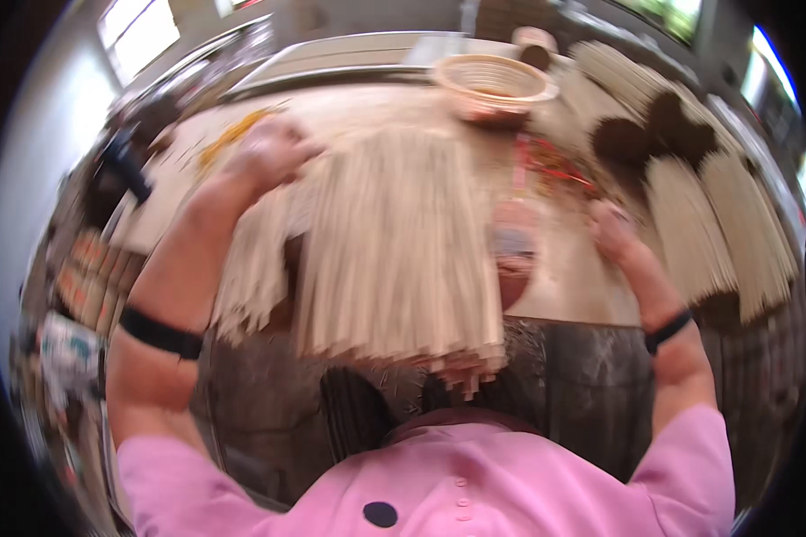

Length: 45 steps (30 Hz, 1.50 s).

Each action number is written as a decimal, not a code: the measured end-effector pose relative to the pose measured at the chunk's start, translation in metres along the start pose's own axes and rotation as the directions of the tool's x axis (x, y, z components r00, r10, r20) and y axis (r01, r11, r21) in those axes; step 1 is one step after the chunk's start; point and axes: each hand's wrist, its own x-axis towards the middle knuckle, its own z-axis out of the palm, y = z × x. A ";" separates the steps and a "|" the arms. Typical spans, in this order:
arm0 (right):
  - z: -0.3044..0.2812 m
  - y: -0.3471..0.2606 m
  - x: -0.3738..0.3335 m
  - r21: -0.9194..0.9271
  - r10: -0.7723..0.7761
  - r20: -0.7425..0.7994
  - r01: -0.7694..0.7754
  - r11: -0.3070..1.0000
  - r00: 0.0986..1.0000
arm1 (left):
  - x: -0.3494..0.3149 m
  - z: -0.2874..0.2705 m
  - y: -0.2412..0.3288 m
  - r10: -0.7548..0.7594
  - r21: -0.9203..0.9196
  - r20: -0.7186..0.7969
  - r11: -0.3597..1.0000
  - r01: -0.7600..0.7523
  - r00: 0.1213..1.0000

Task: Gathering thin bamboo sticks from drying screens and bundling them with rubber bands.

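Observation:
A broad pile of thin pale wooden sticks point(398, 242) lies in front of me, its near ends jutting past the table's front edge. My left hand point(273, 150) is above the pile's far left side, beside yellow bands point(228, 139). Motion smears its fingers, so their grip is unclear. Out to the right, my right hand point(611, 225) is low over the table near a scatter of red and yellow bands point(560, 168). Its fingers look curled closed, and whatever they may hold is hidden. A smaller group of sticks point(252, 268) lies under my left forearm.
A cream round basket point(494, 85) stands at the back of the table point(591, 291). Several bundles of sticks point(690, 219) are stacked at the right. A reddish round object point(515, 255) sits beside the pile. Boxes point(94, 277) stand beyond the table's left side.

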 end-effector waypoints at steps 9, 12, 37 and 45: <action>-0.078 -0.084 -0.151 0.926 0.133 0.233 -0.178 -0.332 0.963 | -0.286 0.020 -0.005 0.159 -0.649 -0.140 0.730 -0.212 0.977; -0.087 -0.121 -0.202 0.918 0.068 0.253 -0.218 -0.331 0.965 | -0.307 0.085 -0.060 -0.285 -0.639 -0.188 0.762 0.103 0.940; -0.118 -0.235 -0.231 0.995 -0.524 0.075 -0.026 0.100 0.848 | -0.313 0.103 0.062 0.607 -0.920 0.254 0.392 -0.006 0.753; -0.119 -0.231 -0.130 0.085 -0.515 -0.518 0.640 0.763 0.683 | -0.214 0.062 0.069 0.373 -0.168 -0.503 0.842 -0.512 0.780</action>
